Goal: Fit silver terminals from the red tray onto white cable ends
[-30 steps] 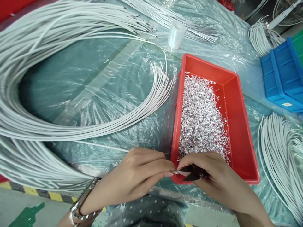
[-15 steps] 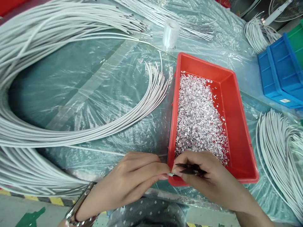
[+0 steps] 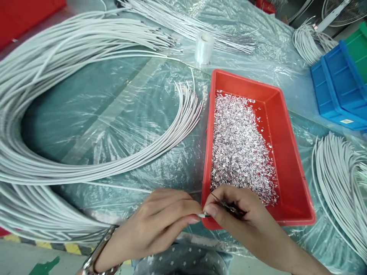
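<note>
My left hand (image 3: 169, 219) is closed around a white cable (image 3: 120, 186), pinching it just behind its end. The cable's short end (image 3: 202, 215) shows between my two hands, over the near left corner of a red tray (image 3: 295, 160). Against that end, the thumb and forefinger of my right hand (image 3: 243, 217) are pressed together. The same hand holds a small dark tool (image 3: 231, 207) with narrow pointed blades, mostly hidden in the palm. Inside the tray lies a heap of silvery foil scraps (image 3: 241, 149).
A big bundle of white cables (image 3: 94, 172) curves over the plastic-covered table (image 3: 86, 110) at left. Behind the tray stands a roll of clear film (image 3: 204, 47). More cables (image 3: 335, 183) lie at right, below blue bins (image 3: 338, 88).
The right thumb now lies over the cable end, and the tool has tipped back into the palm, its blades less visible. The view has shifted slightly.
</note>
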Demonstrator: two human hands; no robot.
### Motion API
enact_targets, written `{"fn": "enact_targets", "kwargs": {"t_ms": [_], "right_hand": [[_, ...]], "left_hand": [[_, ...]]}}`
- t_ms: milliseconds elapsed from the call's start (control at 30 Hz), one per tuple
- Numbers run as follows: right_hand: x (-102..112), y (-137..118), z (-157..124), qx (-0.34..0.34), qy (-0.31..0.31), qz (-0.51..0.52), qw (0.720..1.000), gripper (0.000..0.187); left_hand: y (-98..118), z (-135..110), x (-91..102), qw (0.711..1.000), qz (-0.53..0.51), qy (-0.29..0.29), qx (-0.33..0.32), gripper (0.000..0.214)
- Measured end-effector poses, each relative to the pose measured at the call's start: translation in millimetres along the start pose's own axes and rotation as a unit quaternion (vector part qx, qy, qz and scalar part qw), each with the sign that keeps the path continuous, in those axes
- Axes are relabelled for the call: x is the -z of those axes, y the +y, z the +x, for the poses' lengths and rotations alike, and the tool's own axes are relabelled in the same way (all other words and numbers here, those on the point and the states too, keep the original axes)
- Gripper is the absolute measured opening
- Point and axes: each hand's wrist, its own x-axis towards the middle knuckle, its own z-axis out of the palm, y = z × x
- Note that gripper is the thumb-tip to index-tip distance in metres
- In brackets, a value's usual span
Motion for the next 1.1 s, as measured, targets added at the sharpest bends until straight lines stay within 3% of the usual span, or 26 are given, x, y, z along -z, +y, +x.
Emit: {"fn": "enact_targets", "kwargs": {"t_ms": [167,300,467,767,1100], "right_hand": [[-2,6,-1,0.131,0.075,-0.068,0.986,0.009],[-5,11,-2,0.237,0.149,-0.112,0.953,0.011],[-9,17,0,0.318,0.179,-0.177,0.914,0.019],[-12,15,4,0.313,0.193,-0.187,0.911,0.012],[-11,12,5,0.256,0.165,-0.175,0.936,0.014]], "left_hand": [[1,-4,-0.8,0.997,-0.045,0.002,0.067,0.011],[1,-6,-0.2,0.983,-0.123,-0.007,0.138,0.012],[3,-3,0.8,0.970,-0.166,-0.027,0.176,0.013],[3,-3,1.8,0.968,-0.173,-0.045,0.176,0.014],[4,-1,3.0,0.970,-0.141,-0.053,0.191,0.013]]}}
